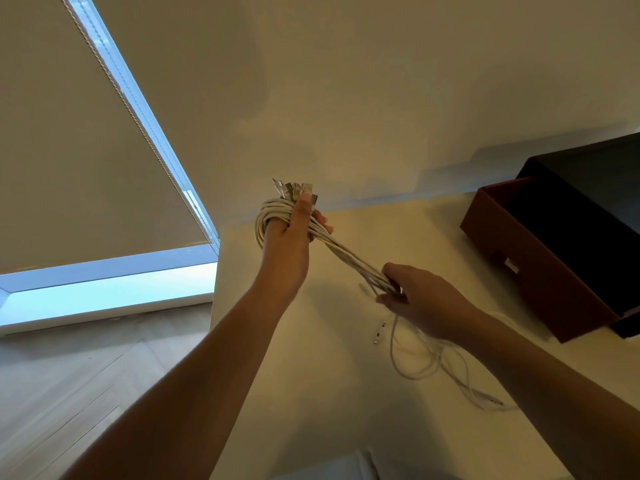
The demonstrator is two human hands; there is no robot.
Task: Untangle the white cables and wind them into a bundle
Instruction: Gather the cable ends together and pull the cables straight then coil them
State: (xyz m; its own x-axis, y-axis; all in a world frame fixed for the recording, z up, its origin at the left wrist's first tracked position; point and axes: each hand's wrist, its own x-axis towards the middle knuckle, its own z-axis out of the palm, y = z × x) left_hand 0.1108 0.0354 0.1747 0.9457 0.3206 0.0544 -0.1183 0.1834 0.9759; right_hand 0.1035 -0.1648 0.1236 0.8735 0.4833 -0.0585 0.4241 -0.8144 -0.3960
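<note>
Two hands, left hand (291, 233) wrapped in white cables (346, 254), right hand (419, 299) gripping them

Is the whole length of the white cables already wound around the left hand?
No, loose loops of the white cables lie on the table below the right hand.

Bare left hand (289, 237), bare right hand (429, 301), both forearms (207, 362) bare.

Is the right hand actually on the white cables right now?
Touching. The head view shows the right hand gripping the white cables where the strands run into its curled fingers.
</note>
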